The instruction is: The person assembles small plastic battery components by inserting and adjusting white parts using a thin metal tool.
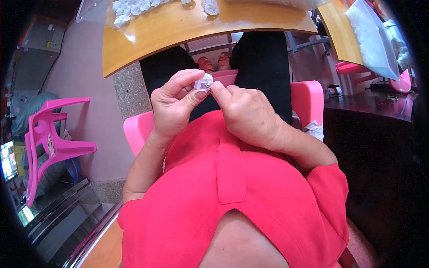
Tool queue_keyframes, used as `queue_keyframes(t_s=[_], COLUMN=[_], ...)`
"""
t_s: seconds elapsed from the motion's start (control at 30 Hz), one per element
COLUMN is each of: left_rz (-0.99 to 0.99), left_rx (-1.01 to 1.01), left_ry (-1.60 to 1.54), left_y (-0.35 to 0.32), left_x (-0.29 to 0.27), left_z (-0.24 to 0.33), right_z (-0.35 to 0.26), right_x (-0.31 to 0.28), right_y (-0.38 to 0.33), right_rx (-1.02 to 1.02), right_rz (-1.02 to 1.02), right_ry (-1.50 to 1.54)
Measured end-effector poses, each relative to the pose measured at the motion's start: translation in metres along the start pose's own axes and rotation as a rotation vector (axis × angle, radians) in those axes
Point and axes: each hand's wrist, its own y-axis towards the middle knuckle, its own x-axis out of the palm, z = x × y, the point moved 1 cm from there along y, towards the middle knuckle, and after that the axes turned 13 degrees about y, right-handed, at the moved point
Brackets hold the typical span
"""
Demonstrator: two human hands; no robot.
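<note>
My left hand (175, 102) pinches a small white plastic part (204, 81) between thumb and fingers, above my lap. The part is boxy with an open hollow side facing me, and a tiny dark detail shows inside it. My right hand (252, 111) is closed, with thumb and index fingertips pressed together against the right side of the part. Whatever those fingertips hold is hidden or too small to name. Both hands are just short of the table's near edge.
On the wooden table (178, 33) lie several small white plastic pieces (134, 9) and a round white piece (211, 7). A bag of white parts (373, 38) is at the far right. A pink plastic chair (49, 138) stands left; a dark surface (366, 105) is right.
</note>
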Motion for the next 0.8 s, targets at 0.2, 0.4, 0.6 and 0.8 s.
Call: queue_keyframes(t_s=[0.2,0.4,0.6,0.8], left_rz=[-0.028,0.012,-0.051,-0.058], left_rx=[0.054,-0.173,-0.242,-0.221], left_ry=[0.246,0.14,0.084,-0.159], left_y=[-0.003,-0.004,-0.005,0.007], left_x=[0.005,0.014,0.02,0.0], left_z=[-0.005,-0.011,-0.022,-0.016], right_z=[-0.007,-0.009,-0.005,0.0], right_x=[0.003,0.009,0.007,-0.025], right_y=[-0.003,-0.009,-0.013,-0.01], right_rx=[-0.01,-0.011,-0.075,-0.013], right_rz=[-0.058,-0.065,-0.195,-0.125], right_ry=[-0.321,-0.452,-0.493,-0.181])
